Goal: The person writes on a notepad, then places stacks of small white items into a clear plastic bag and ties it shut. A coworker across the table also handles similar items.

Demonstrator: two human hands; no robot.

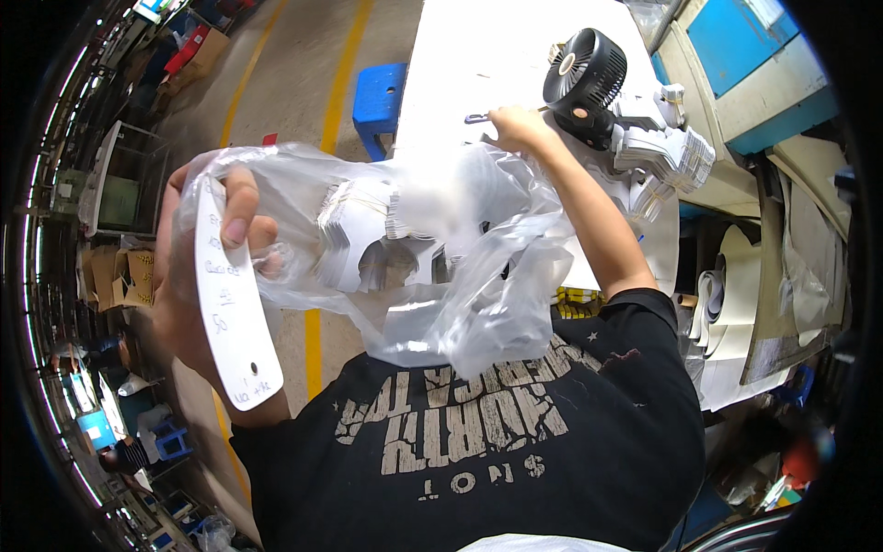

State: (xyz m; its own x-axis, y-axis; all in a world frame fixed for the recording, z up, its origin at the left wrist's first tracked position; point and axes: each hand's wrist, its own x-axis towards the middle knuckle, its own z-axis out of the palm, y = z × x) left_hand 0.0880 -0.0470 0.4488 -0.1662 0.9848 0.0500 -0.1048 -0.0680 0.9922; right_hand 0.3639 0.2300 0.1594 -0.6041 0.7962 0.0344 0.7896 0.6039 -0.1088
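Note:
My left hand (pixel 241 216) is raised at the left, closed round the gathered end of a clear plastic bag (pixel 501 304). The same hand grips a long, curved white card (pixel 235 313) with handwriting and a small hole near its lower end. Through the bag show stacked white cut-out pieces (pixel 354 230), layered in thick bundles. The bag hangs across in front of my chest. Over the white table my right hand (pixel 517 129) reaches out, its fingers closed at a small, dark blue-ended tool (pixel 476 118). The tool's other end is hidden by the hand.
A black desk fan (pixel 586 83) stands on the white table (pixel 478 46), beside more bundles of white cut pieces (pixel 662 156). A blue plastic stool (pixel 378 101) is left of the table. Yellow lines (pixel 345 78) mark the floor. Rolled sheets (pixel 727 304) stand at the right.

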